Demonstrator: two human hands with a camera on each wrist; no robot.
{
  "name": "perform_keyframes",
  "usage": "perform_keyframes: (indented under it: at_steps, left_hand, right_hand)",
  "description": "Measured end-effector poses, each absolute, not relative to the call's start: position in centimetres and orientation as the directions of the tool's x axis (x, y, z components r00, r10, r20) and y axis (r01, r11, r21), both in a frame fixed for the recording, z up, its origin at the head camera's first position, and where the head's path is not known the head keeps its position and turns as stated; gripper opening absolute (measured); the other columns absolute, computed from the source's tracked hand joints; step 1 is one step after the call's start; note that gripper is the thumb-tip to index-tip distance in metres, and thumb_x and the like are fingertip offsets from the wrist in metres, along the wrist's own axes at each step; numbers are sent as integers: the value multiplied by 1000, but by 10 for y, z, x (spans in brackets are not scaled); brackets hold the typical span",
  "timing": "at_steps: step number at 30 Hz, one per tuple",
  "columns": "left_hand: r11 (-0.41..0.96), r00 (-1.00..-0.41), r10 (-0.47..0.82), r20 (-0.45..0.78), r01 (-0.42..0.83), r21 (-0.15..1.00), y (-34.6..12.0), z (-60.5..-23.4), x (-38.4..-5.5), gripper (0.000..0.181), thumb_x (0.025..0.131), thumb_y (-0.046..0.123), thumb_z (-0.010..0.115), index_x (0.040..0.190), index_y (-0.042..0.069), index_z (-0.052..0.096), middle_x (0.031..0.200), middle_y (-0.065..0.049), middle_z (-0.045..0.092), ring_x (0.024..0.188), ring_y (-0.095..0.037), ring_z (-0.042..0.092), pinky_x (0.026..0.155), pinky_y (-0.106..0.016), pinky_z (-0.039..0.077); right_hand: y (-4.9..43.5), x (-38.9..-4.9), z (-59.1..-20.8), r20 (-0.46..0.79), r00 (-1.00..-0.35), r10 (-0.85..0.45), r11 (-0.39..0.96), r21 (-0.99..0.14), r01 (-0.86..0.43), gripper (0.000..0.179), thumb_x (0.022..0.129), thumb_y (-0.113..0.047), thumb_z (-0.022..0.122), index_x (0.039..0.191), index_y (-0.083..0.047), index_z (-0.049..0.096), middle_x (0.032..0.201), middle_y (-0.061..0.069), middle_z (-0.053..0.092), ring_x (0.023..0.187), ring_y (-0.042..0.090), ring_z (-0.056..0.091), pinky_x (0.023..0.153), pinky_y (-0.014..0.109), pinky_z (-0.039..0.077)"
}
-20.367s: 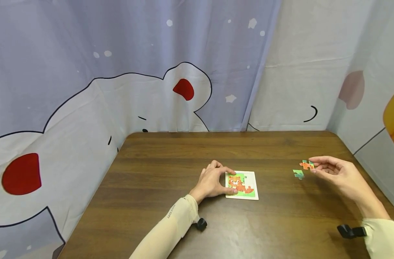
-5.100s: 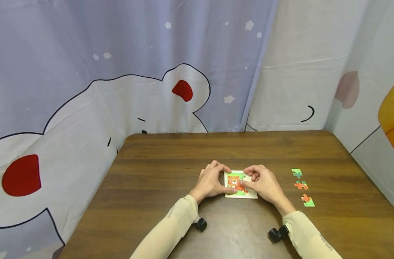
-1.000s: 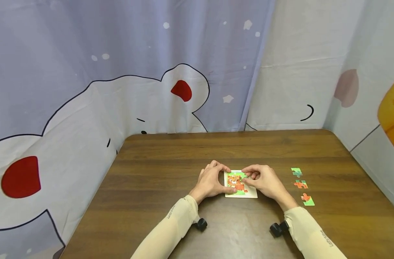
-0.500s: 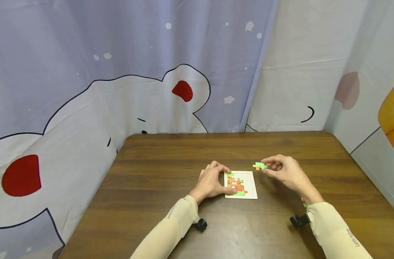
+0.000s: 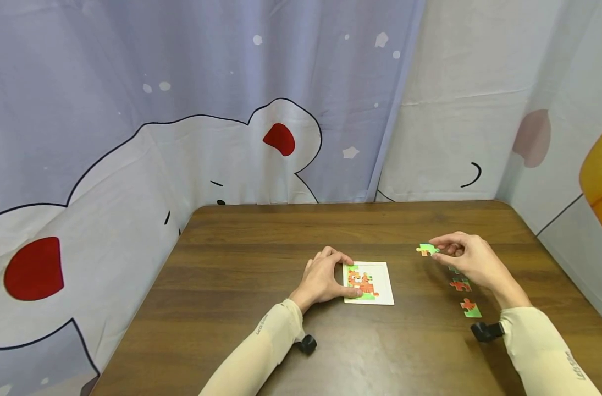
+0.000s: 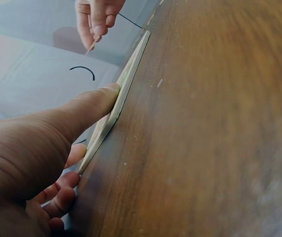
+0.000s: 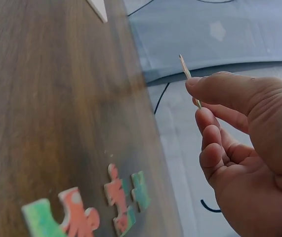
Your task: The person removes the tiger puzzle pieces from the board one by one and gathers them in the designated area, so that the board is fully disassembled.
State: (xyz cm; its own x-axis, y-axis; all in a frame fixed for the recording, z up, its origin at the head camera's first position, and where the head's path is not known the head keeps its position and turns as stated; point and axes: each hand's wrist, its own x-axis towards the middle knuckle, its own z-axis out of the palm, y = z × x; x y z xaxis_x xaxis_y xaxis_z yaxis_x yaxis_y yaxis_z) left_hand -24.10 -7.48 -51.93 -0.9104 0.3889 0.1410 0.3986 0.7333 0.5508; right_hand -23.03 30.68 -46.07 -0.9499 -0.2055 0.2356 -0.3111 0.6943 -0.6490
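Note:
A square puzzle board (image 5: 384,283) with a white frame lies mid-table, pieces of an orange tiger on green filling its left part. My left hand (image 5: 322,278) holds it at the left, thumb on its near part and index finger at the far edge. In the left wrist view the thumb (image 6: 89,111) bears on the board's side. To the right, my right hand (image 5: 471,258) pinches a green and orange puzzle piece (image 5: 426,249) between thumb and fingers, raised over the table. The right wrist view shows this piece (image 7: 184,66) edge-on.
Right of the board, three loose puzzle pieces form a column: an orange and green corner piece (image 5: 471,309), a mostly orange piece (image 5: 460,285), and a green piece (image 5: 453,269) partly behind the right hand. Curtains (image 5: 241,159) hang behind the wooden table (image 5: 261,236).
The right hand has lifted a piece from the board's upper part and carried it right. Over the longer span, more pieces have left the board for the column. The left hand stays put.

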Motion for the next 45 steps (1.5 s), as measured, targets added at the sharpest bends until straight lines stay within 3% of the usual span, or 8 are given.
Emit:
perform_keyframes:
  at_steps: [9, 17, 25, 38, 41, 45]
  left_hand:
    - [738, -910, 390, 144, 402, 542, -74, -519, -240, 68, 73, 59, 103, 129, 32, 76, 128, 8, 60, 119, -20, 59, 102, -42, 44]
    - [731, -910, 390, 139, 397, 555, -74, -517, -239, 68, 74, 58, 103, 129, 31, 76, 128, 7, 60, 122, -20, 59, 105, -45, 44]
    - [736, -910, 391, 136, 398, 547, -74, -516, -239, 68, 73, 60, 103, 129, 32, 76, 128, 7, 60, 121, -20, 59, 106, -44, 44]
    - [739, -912, 391, 126, 393, 548, -75, -515, -238, 68, 74, 60, 102, 130, 32, 75, 128, 7, 60, 122, -21, 59, 105, -44, 44]
    - [742, -912, 389, 127, 392, 543, -75, -515, -238, 68, 74, 60, 102, 129, 32, 75, 128, 7, 60, 122, -20, 59, 104, -43, 44]
    - [748, -913, 388, 126, 392, 535, -75, -516, -239, 68, 73, 61, 102, 129, 33, 75, 128, 8, 60, 122, -19, 59, 105, -43, 44]
  right_hand:
    - [314, -230, -481, 203, -952, -231, 721, -621, -307, 28, 98, -19, 89, 124, -10, 83, 102, 3, 71, 83, 9, 59, 68, 25, 49]
    - [310, -233, -492, 188, -953, -239, 737, -604, -304, 28, 96, -16, 91, 122, -8, 84, 97, 3, 71, 76, 7, 59, 64, 26, 50]
    - [308, -234, -494, 183, -953, -241, 769, -563, -302, 28, 94, -15, 91, 120, -9, 85, 95, 1, 68, 80, 8, 56, 68, 27, 47]
    - [303, -233, -495, 120, -965, -232, 756, -602, -257, 31, 97, -14, 88, 126, -4, 82, 101, 6, 67, 69, 9, 58, 56, 28, 51]
    - [303, -232, -495, 124, -966, -226, 752, -608, -254, 32, 97, -14, 88, 127, -3, 82, 103, 8, 68, 70, 10, 59, 56, 29, 53]
    - [304, -231, -494, 166, -964, -207, 765, -587, -265, 31, 96, -15, 89, 125, -5, 82, 106, 8, 71, 84, 12, 61, 66, 27, 53]
